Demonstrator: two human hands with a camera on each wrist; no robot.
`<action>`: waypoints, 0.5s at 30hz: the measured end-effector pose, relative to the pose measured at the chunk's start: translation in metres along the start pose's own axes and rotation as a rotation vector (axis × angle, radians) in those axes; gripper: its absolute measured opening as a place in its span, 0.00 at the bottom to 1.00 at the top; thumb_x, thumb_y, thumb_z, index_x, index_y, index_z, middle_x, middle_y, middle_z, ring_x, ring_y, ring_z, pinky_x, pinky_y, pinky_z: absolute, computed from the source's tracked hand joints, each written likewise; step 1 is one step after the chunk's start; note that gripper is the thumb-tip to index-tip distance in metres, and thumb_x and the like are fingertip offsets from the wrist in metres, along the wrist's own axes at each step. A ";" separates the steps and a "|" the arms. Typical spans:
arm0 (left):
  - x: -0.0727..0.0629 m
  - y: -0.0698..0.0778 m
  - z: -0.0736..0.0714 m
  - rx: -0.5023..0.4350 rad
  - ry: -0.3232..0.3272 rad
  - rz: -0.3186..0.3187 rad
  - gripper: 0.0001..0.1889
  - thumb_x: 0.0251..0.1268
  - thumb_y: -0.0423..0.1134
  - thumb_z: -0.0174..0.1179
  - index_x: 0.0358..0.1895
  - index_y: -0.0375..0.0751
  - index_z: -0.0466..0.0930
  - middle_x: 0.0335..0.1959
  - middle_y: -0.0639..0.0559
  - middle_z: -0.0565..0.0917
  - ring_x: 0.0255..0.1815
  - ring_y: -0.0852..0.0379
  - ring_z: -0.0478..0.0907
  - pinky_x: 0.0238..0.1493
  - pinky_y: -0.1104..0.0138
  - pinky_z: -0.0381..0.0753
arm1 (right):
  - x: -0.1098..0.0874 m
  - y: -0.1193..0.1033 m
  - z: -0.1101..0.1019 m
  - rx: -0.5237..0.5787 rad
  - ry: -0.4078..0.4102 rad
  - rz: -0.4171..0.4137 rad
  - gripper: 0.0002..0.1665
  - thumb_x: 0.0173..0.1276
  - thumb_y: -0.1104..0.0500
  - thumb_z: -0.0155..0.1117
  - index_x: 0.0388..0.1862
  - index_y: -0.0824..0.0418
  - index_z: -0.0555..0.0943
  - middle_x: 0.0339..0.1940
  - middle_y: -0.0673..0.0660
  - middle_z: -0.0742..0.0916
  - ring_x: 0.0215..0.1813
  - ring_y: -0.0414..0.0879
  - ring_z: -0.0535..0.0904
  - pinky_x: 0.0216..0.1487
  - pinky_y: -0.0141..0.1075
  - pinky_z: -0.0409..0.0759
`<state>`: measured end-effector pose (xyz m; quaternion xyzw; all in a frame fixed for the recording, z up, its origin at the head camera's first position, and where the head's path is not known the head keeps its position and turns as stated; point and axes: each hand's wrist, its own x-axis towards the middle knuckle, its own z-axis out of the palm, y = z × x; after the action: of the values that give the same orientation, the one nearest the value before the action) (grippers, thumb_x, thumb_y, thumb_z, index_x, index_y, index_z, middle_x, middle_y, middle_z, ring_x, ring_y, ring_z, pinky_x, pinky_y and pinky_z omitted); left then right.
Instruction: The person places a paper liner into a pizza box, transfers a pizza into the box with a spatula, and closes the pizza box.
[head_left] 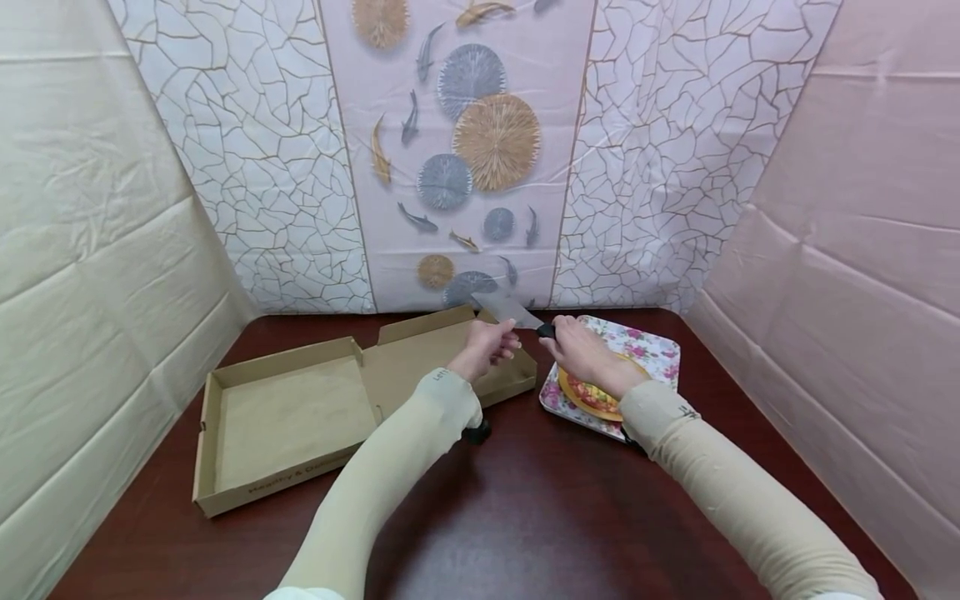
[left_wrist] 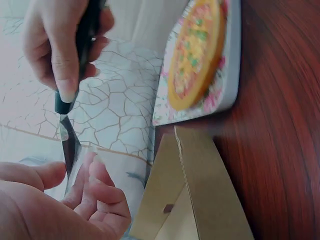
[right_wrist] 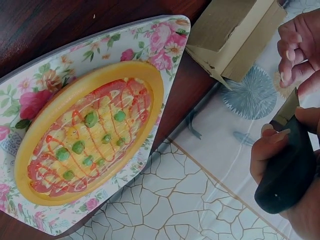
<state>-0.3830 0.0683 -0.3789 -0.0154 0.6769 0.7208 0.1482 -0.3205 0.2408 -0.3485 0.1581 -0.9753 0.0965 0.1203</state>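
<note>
My right hand (head_left: 588,354) grips the black handle of a pizza server (head_left: 510,308) with a broad metal blade. The blade points away to the left, raised above the table. My left hand (head_left: 486,346) is at the blade, which lies between its thumb and curled fingers in the left wrist view. Below my right forearm, an oval pizza (right_wrist: 90,137) with a yellow rim, red and yellow topping and green bits sits on a flowered tray (right_wrist: 172,37). In the head view, the forearm hides part of the pizza.
An opened cardboard pizza box (head_left: 288,425) lies on the left of the dark red table (head_left: 517,517), its lid (head_left: 405,358) spread to the right beneath my left hand. Patterned cloth (head_left: 465,167) hangs behind, and pale cloth walls (head_left: 847,275) stand at both sides.
</note>
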 end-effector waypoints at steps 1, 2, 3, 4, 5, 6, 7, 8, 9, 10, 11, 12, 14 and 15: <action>0.001 0.001 0.000 -0.037 0.002 -0.017 0.19 0.69 0.43 0.58 0.45 0.26 0.83 0.16 0.53 0.82 0.10 0.64 0.70 0.14 0.74 0.64 | 0.000 -0.001 0.000 0.001 0.002 -0.002 0.16 0.75 0.54 0.51 0.42 0.69 0.70 0.36 0.63 0.77 0.33 0.50 0.70 0.32 0.41 0.69; 0.001 0.001 0.000 -0.070 0.004 -0.032 0.18 0.68 0.42 0.58 0.45 0.26 0.82 0.15 0.53 0.82 0.09 0.64 0.70 0.14 0.74 0.64 | 0.000 -0.002 0.000 0.002 0.006 -0.003 0.16 0.75 0.54 0.51 0.41 0.68 0.71 0.36 0.63 0.77 0.33 0.50 0.70 0.32 0.41 0.69; 0.001 0.002 0.000 -0.104 0.007 -0.047 0.17 0.68 0.41 0.59 0.45 0.26 0.82 0.15 0.53 0.82 0.09 0.65 0.70 0.14 0.75 0.64 | -0.001 -0.002 0.000 0.005 0.011 -0.009 0.16 0.75 0.54 0.52 0.41 0.68 0.71 0.35 0.63 0.77 0.33 0.50 0.70 0.31 0.41 0.69; 0.002 0.002 0.000 -0.133 0.011 -0.060 0.16 0.68 0.39 0.59 0.45 0.26 0.82 0.14 0.53 0.82 0.09 0.65 0.70 0.14 0.75 0.64 | -0.001 -0.003 0.000 0.008 0.016 -0.012 0.15 0.75 0.54 0.52 0.41 0.68 0.71 0.35 0.62 0.77 0.32 0.50 0.70 0.31 0.40 0.68; 0.002 0.002 0.000 -0.164 0.013 -0.074 0.15 0.68 0.38 0.59 0.44 0.26 0.83 0.13 0.53 0.82 0.09 0.65 0.69 0.13 0.75 0.64 | -0.001 -0.004 0.001 0.014 0.021 -0.018 0.15 0.74 0.54 0.53 0.40 0.68 0.71 0.35 0.62 0.77 0.32 0.50 0.70 0.31 0.40 0.68; 0.002 0.003 0.000 -0.194 0.013 -0.086 0.13 0.68 0.36 0.58 0.43 0.26 0.83 0.13 0.52 0.81 0.09 0.65 0.69 0.13 0.76 0.63 | -0.002 -0.004 0.001 0.023 0.025 -0.023 0.15 0.74 0.54 0.53 0.40 0.68 0.71 0.34 0.62 0.77 0.32 0.50 0.70 0.31 0.40 0.67; 0.002 0.003 0.000 -0.218 0.011 -0.096 0.12 0.68 0.35 0.58 0.42 0.26 0.82 0.12 0.52 0.81 0.09 0.65 0.68 0.13 0.76 0.63 | -0.002 -0.005 0.001 0.032 0.028 -0.026 0.15 0.74 0.55 0.54 0.40 0.68 0.71 0.34 0.62 0.77 0.32 0.50 0.70 0.31 0.39 0.66; 0.002 0.003 0.001 -0.240 0.008 -0.104 0.12 0.68 0.34 0.57 0.42 0.25 0.82 0.12 0.52 0.80 0.09 0.65 0.68 0.14 0.76 0.62 | -0.002 -0.005 0.001 0.039 0.035 -0.030 0.15 0.73 0.55 0.54 0.40 0.68 0.71 0.33 0.61 0.77 0.32 0.50 0.69 0.31 0.39 0.66; 0.002 0.004 0.001 -0.252 0.004 -0.113 0.11 0.68 0.33 0.56 0.43 0.25 0.82 0.12 0.52 0.80 0.10 0.65 0.67 0.14 0.76 0.62 | -0.002 -0.005 0.001 0.049 0.038 -0.033 0.14 0.73 0.55 0.55 0.39 0.68 0.71 0.33 0.61 0.77 0.31 0.50 0.69 0.30 0.38 0.65; 0.002 0.004 0.001 -0.262 0.000 -0.119 0.11 0.69 0.33 0.56 0.44 0.25 0.81 0.12 0.52 0.80 0.10 0.65 0.67 0.14 0.76 0.62 | -0.002 -0.006 0.001 0.060 0.039 -0.030 0.14 0.73 0.55 0.56 0.39 0.68 0.71 0.32 0.60 0.77 0.31 0.49 0.69 0.30 0.37 0.65; 0.002 0.004 0.001 -0.269 -0.002 -0.124 0.12 0.69 0.32 0.55 0.45 0.25 0.80 0.12 0.52 0.80 0.10 0.66 0.67 0.15 0.76 0.62 | -0.002 -0.006 0.000 0.073 0.038 -0.029 0.14 0.72 0.55 0.56 0.38 0.67 0.72 0.31 0.60 0.77 0.30 0.49 0.69 0.30 0.37 0.64; 0.002 0.004 0.001 -0.273 -0.004 -0.128 0.11 0.69 0.32 0.55 0.46 0.25 0.80 0.13 0.52 0.79 0.11 0.66 0.67 0.15 0.77 0.62 | -0.002 -0.007 0.000 0.084 0.036 -0.028 0.14 0.72 0.55 0.57 0.38 0.67 0.72 0.30 0.59 0.77 0.29 0.48 0.69 0.29 0.36 0.64; 0.003 0.005 0.001 -0.278 -0.004 -0.130 0.10 0.69 0.31 0.54 0.45 0.25 0.79 0.13 0.52 0.79 0.11 0.66 0.67 0.15 0.77 0.62 | -0.001 -0.008 -0.002 0.102 0.029 -0.023 0.14 0.71 0.55 0.58 0.37 0.66 0.73 0.28 0.58 0.76 0.27 0.47 0.68 0.27 0.35 0.63; 0.003 0.006 0.000 -0.278 -0.005 -0.132 0.09 0.69 0.31 0.54 0.43 0.26 0.79 0.14 0.52 0.79 0.11 0.66 0.67 0.15 0.77 0.62 | -0.001 -0.009 -0.003 0.114 0.024 -0.020 0.13 0.71 0.55 0.58 0.37 0.66 0.73 0.28 0.57 0.77 0.26 0.47 0.68 0.26 0.34 0.63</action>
<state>-0.3875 0.0692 -0.3742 -0.0784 0.5676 0.7965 0.1932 -0.3161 0.2335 -0.3447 0.1735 -0.9651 0.1526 0.1236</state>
